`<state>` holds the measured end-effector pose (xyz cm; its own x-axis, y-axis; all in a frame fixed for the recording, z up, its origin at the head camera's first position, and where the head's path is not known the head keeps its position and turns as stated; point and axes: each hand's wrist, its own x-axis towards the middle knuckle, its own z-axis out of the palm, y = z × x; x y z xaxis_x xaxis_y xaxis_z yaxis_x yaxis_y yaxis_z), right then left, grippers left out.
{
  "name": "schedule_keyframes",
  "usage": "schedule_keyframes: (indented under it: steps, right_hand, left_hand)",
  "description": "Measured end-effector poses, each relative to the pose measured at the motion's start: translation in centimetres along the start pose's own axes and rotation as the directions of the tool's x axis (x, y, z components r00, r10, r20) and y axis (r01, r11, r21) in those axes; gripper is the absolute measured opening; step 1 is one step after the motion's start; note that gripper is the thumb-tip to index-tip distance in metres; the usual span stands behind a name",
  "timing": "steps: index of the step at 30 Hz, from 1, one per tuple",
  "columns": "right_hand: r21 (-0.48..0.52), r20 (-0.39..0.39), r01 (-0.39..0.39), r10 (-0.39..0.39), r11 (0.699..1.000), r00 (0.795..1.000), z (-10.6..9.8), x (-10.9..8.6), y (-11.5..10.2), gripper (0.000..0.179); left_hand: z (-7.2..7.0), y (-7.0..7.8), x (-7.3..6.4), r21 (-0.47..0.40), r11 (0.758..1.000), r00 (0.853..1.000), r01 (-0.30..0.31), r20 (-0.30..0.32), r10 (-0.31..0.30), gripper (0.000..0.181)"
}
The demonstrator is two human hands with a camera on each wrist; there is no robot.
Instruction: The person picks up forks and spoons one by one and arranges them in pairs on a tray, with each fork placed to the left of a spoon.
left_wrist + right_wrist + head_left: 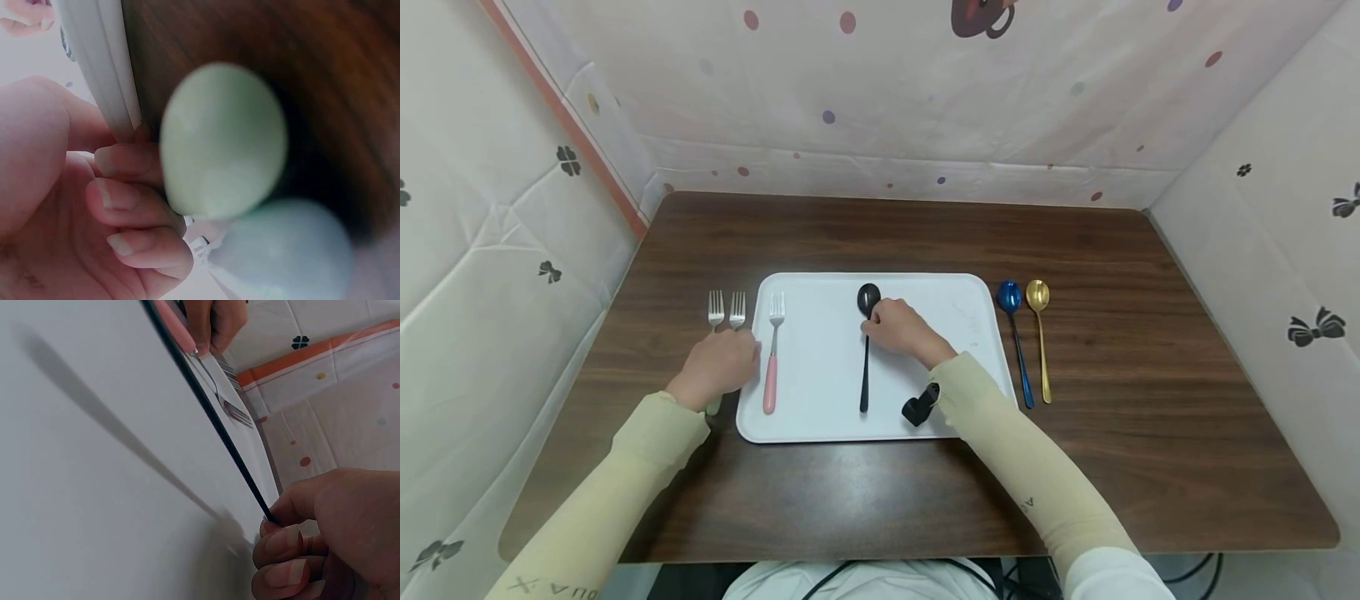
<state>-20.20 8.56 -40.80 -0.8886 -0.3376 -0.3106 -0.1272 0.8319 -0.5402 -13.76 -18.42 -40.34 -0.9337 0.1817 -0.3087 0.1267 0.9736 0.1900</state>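
Observation:
With thumb and fingertips my right hand (898, 326) pinches a black spoon (864, 379) near its neck, over the white tray (820, 427). In the right wrist view the spoon's thin handle (215, 419) throws a shadow on the tray. My left hand (718, 365) is at the tray's left edge, fingers curled at a green-handled fork (222, 140). The exact contact is hidden. Close beside it lies a second fork with a pale bluish handle (287, 256); both forks' tines show beyond the hand. A pink-handled fork (771, 383) lies on the tray's left part.
Right of the tray lie a blue spoon (1020, 358) and a gold spoon (1042, 350), side by side. All this stands on a brown wooden table (1150, 375). Patterned white cloth walls (910, 92) rise behind the table and along both sides.

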Motion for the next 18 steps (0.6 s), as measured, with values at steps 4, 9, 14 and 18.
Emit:
schedule_keyframes:
  steps: [4,9,14,18]
  right_hand:
    - [0.016,0.017,0.013,-0.013,1.000,1.000,0.2,0.1,-0.8,0.041]
    - [0.013,0.019,0.031,-0.031,0.999,0.999,0.4,0.2,-1.5,0.044]
    - [0.017,0.008,0.052,-0.053,0.998,0.999,0.7,0.1,-2.0,0.046]
    - [0.025,0.015,0.065,-0.065,0.998,0.998,0.9,0.3,-2.3,0.047]
  left_hand:
    - [0.0,0.0,0.0,0.009,1.000,1.000,0.003,0.000,-0.003,0.035]
    - [0.1,0.0,0.1,0.008,1.000,1.000,0.002,-0.004,-0.002,0.036]
    - [0.1,0.0,0.1,0.001,1.000,1.000,0.005,0.002,-0.005,0.036]
    - [0.0,-0.1,0.1,0.000,1.000,1.000,0.008,0.004,-0.008,0.036]
